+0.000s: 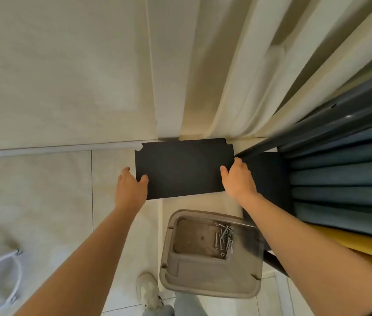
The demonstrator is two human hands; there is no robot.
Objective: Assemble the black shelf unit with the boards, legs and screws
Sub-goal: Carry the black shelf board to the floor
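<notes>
matte black rectangular board (184, 168), far corners notched, held level by its short ends; silver metal screws (223, 239) heaped loosely nearby.

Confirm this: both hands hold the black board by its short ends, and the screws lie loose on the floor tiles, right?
Not quite. In the head view the screws lie in the recess of the beige plastic lid, not on the floor tiles. The rest holds: the left hand and right hand hold the black board by its short ends.
</notes>
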